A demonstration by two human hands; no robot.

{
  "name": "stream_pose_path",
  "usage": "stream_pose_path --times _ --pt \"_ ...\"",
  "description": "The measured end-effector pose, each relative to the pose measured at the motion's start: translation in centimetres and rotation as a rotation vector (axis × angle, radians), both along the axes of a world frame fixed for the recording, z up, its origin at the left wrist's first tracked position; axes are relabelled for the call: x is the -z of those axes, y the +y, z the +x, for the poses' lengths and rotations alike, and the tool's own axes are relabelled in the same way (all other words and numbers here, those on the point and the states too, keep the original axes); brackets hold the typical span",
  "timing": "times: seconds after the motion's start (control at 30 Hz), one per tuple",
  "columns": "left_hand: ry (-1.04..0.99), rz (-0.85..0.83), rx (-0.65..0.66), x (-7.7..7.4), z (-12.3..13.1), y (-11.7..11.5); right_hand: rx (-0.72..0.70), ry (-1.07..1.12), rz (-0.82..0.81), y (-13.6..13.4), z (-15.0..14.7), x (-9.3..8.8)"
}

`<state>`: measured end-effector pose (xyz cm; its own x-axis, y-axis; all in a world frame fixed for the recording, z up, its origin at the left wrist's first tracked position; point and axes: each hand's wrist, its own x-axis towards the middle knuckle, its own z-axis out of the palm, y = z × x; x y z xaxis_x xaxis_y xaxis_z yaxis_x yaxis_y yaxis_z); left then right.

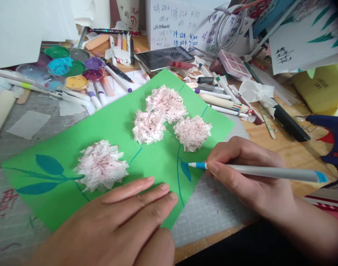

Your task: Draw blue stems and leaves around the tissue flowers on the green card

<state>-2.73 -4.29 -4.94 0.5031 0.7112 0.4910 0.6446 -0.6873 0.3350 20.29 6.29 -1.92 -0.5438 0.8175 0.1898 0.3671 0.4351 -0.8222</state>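
Note:
A green card (113,127) lies tilted on a grey cutting mat (213,210). Several pink-white tissue paper flowers (101,165) are stuck on it, with teal stems and leaves drawn below them. My left hand (121,221) lies flat, fingers stretched out, pressing the card's near edge. My right hand (246,177) is closed on a grey marker with a blue tip (257,171). The tip touches a small teal leaf (185,170) beside a stem under the rightmost flower (192,132).
Many markers and pens (213,92) litter the desk behind the card. A paint palette (69,66) sits at back left, a phone (163,57) at back centre, a blue glue gun (332,138) at right. Papers and a yellow box (321,87) crowd the far right.

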Motion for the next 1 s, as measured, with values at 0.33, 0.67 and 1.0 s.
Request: stream_pose_path --times 0.33,0.67,1.0 --pt "0.041 -0.012 0.027 0.08 -0.04 -0.22 -0.137 0.105 -0.032 -0.24 0.63 -0.06" --pt "0.066 0.001 0.041 0.10 -0.07 -0.09 -0.106 0.180 -0.087 -0.13 0.51 0.18" --pt "0.033 0.015 0.026 -0.07 -0.23 -0.12 -0.179 0.130 -0.045 -0.19 0.45 -0.02"
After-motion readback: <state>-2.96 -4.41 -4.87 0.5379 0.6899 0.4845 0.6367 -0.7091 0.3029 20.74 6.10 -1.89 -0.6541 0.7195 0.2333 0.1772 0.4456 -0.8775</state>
